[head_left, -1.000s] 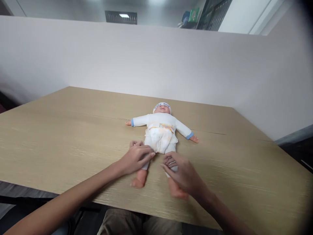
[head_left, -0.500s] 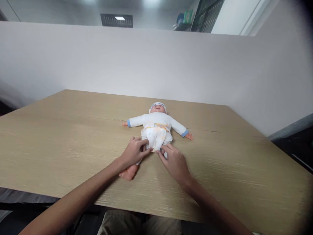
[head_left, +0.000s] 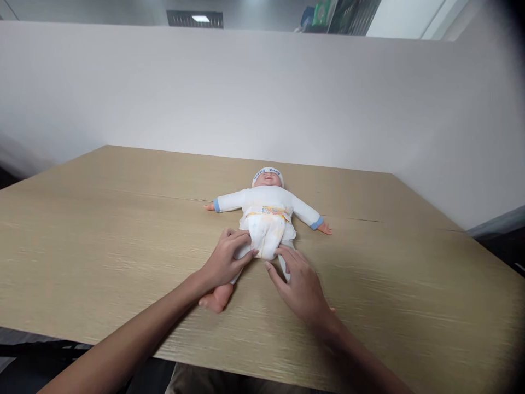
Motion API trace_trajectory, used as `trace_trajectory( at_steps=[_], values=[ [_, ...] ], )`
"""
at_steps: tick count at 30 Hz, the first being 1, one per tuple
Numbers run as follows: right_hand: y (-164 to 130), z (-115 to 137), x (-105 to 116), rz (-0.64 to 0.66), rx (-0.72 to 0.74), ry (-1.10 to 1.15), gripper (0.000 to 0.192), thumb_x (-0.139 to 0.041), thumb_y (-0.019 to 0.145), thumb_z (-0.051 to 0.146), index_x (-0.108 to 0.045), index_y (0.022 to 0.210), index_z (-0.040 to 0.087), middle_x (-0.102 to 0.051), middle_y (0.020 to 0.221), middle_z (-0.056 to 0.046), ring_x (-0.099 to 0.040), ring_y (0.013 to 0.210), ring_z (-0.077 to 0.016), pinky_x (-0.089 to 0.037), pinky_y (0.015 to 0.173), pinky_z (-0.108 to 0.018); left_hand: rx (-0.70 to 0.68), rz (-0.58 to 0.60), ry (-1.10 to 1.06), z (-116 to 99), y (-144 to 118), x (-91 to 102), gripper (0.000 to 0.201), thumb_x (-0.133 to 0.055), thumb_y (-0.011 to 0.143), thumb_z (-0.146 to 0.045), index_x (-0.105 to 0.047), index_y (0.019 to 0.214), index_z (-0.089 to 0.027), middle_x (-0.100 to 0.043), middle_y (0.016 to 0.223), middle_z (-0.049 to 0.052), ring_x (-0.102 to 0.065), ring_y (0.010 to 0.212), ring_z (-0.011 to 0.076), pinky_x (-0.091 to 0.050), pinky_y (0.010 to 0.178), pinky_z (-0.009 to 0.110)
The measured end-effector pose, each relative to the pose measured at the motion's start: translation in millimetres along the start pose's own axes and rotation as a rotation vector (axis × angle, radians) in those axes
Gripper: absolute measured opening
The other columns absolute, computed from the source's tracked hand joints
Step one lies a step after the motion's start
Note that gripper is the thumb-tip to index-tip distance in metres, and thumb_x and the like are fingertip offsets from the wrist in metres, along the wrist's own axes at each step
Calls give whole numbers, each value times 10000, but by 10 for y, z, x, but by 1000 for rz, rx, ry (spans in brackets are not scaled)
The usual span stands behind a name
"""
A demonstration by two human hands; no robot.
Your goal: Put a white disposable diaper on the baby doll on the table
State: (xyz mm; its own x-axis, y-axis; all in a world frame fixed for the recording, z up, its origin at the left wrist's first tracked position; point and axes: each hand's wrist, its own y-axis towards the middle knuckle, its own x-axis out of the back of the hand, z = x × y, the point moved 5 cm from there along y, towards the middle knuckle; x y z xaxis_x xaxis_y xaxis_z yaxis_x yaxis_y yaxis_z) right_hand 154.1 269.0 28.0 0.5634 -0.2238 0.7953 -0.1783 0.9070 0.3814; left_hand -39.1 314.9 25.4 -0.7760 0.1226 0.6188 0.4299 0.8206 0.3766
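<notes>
While the left hand (head_left: 225, 261) closes its grip on the doll's (head_left: 268, 210) near thigh, the right hand (head_left: 299, 284) rests loosely curled, fingers against the other leg below the diaper (head_left: 266, 236); the doll lies supine on the worktop (head_left: 102, 230), head pointing away.

A broad table (head_left: 102, 230) of pale wood grain fills the middle and lower part of the frame, with a thin seam running across it from left to right and its near edge crossing the bottom of the frame. Behind it a plain white partition wall (head_left: 164, 93) spans the whole width of the frame, and above its top edge, at the upper left, a dark ceiling vent (head_left: 194, 18) with a lit panel shows, while at the upper right stand dark shelving (head_left: 356, 16) and a green and blue package (head_left: 322, 13), too blurred to read
</notes>
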Motion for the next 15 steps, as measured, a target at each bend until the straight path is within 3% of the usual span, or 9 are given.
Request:
trace_trajectory(
  at_steps=[3, 7, 9, 11, 15],
  values=[
    [11, -30, -35, 9, -38, -14, 174, -641, 996, 381, -665, 1083, 232, -763, 1029, -91, -707, 925, -280, -515, 759, -357, 40, 7, -37, 34, 13, -11, 209, -631, 1056, -359, -625, 902, -218, -648, 898, 30, -521, 989, 256, -419, 931, 396],
    [32, -116, -36, -20, -172, 95, 256, -666, 960, 424, -613, 1125, 236, -751, 939, -52, -641, 679, -207, -461, 640, -324, 92, -42, -136, 128, 28, -32, 155, -702, 1001, -364, -638, 991, -222, -621, 960, 35, -528, 1021, 251, -436, 916, 373],
    [48, -192, -5, -60, -255, 203, 325, -684, 943, 467, -572, 1154, 246, -761, 936, -30, -596, 604, -179, -455, 617, -319, 128, -96, -259, 214, 32, -59, 228, -753, 962, -376, -597, 1032, -224, -619, 1004, 27, -552, 1008, 230, -453, 912, 356],
    [64, -277, 37, -98, -312, 310, 376, -714, 921, 520, -558, 1137, 255, -783, 988, -37, -642, 655, -188, -494, 668, -331, 182, -133, -422, 319, 32, -110, 330, -801, 923, -393, -538, 1038, -230, -610, 995, 8, -580, 960, 202, -474, 881, 330],
    [85, -380, 93, -96, -338, 409, 359, -753, 897, 577, -647, 1041, 266, -812, 1085, -68, -756, 971, -269, -551, 860, -388, 285, -181, -591, 462, 3, -170, 488, -902, 825, -428, -528, 1072, -234, -653, 1012, 5, -648, 966, 188, -506, 883, 308]
  ],
)
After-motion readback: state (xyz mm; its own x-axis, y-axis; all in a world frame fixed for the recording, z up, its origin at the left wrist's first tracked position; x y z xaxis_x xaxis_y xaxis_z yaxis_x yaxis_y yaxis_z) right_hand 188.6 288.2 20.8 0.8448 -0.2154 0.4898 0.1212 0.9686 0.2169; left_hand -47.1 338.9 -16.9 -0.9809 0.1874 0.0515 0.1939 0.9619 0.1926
